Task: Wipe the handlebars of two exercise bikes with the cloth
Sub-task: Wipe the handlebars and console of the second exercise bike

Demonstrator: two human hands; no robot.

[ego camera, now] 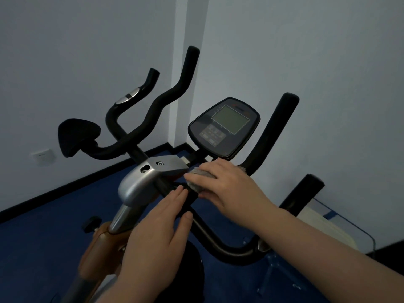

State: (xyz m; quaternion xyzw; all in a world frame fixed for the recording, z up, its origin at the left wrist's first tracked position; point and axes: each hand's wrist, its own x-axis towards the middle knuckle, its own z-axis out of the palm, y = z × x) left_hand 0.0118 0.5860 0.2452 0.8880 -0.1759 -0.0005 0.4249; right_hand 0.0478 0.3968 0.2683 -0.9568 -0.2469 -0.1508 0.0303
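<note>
An exercise bike's black foam handlebars [166,99] rise in front of me, with a right-side grip [275,132] and a lower curved bar [220,243]. My right hand [231,184] presses a grey fluffy cloth [197,179] onto the central bar just right of the silver stem housing [140,182]. Most of the cloth is hidden under the fingers. My left hand [161,235] lies on the same bar just below, fingers together and thumb hooked around it.
A dark console [225,125] with a grey screen sits above my hands. A black pad [76,136] sticks out at left. Blue carpet [43,248] covers the floor, white walls close behind. A glass-edged object [341,221] stands at right.
</note>
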